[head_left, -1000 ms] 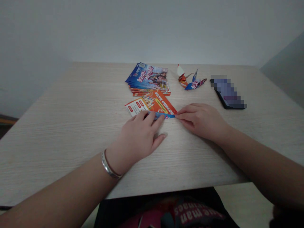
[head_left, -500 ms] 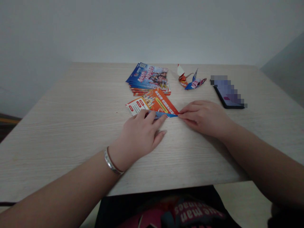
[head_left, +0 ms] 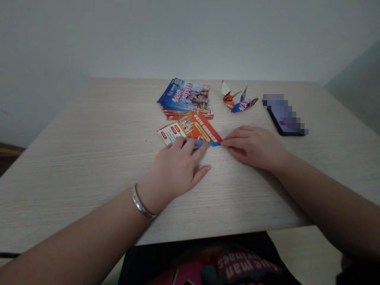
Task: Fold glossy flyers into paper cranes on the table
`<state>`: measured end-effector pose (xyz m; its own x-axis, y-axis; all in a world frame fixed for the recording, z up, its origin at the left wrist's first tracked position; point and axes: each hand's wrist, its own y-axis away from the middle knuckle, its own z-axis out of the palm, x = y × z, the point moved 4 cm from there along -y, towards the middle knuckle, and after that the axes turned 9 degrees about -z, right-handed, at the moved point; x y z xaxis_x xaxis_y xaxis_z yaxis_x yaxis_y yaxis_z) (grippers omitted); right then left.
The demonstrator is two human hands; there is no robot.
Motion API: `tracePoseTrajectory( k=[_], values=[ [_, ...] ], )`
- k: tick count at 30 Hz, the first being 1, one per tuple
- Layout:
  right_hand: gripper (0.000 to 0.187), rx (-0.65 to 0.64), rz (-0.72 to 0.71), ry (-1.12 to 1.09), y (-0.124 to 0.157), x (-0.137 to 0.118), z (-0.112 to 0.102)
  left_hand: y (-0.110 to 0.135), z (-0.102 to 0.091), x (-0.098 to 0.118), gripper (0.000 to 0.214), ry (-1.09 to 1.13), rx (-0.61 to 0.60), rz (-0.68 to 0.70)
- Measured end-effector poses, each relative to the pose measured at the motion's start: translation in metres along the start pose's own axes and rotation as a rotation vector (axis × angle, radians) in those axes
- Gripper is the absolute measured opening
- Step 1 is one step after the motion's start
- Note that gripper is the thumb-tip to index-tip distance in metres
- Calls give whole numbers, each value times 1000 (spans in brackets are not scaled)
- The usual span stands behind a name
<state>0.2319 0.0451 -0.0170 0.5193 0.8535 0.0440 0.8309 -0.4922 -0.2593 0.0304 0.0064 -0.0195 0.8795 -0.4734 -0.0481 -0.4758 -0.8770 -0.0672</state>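
Observation:
An orange and white printed flyer (head_left: 200,127) lies on the table in front of me. Its near edge is folded over, showing a narrow blue strip that comes to a point on the right. My left hand (head_left: 175,170) rests on this fold with fingers spread and the thumb held apart, covering part of the strip. At the pointed right corner, my right hand (head_left: 252,145) has its fingertips pinched together on the flyer. A silver bracelet (head_left: 140,202) circles my left wrist.
Behind the flyer is a fanned stack of blue and orange flyers (head_left: 185,95). Two folded paper cranes, one orange (head_left: 228,99) and one blue (head_left: 244,105), stand right of it. A dark phone (head_left: 286,116), partly pixelated, lies farther right. The pale wooden table (head_left: 97,130) meets a wall.
My right fingertips have shifted very slightly left along the folded corner. My left thumb reaches a little farther right. The flyer has hardly moved.

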Motion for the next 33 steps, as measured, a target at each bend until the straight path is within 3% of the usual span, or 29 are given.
tracePoseTrajectory(
  k=[10, 16, 33],
  values=[
    [27, 9, -12, 98, -4, -3, 3, 0, 3, -1, 65, 37, 16, 16],
    [27, -5, -73, 108, -3, -3, 5, 0, 2, -1, 59, 33, 17, 8],
    [23, 2, -45, 110, -7, -3, 9, 0, 3, 2, 56, 9, 22, -22]
  ],
)
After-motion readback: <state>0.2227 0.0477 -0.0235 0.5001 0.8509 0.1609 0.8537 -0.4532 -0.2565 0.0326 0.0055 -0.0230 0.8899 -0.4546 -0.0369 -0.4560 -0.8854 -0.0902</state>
